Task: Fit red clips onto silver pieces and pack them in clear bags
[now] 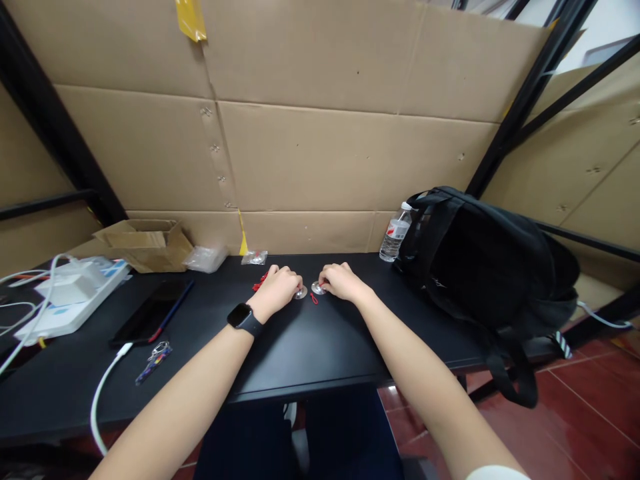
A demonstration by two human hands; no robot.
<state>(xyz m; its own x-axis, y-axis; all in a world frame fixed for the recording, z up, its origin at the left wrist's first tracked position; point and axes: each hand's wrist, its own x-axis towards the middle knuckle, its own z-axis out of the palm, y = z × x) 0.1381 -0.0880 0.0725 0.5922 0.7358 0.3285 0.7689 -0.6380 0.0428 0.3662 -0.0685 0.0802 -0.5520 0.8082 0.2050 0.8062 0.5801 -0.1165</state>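
Observation:
My left hand (281,288), with a dark watch on its wrist, has its fingers pinched together at a small round silver disc (302,293) on the black tabletop. A matching silver disc (317,289) lies close by on the right, and the closed fingertips of my right hand (343,281) are on it. Just in front of that second disc is a small red cord loop (314,299). More red cord (259,283) shows behind my left hand, partly hidden by it. My fingers cover the middles of both discs.
Cardboard walls the back of the black table (310,353). At left are a power strip (75,313), phone (153,310), keychain (154,362), open cardboard box (150,243) and clear plastic packets (206,259). A water bottle (395,235) and black backpack (490,267) stand at right.

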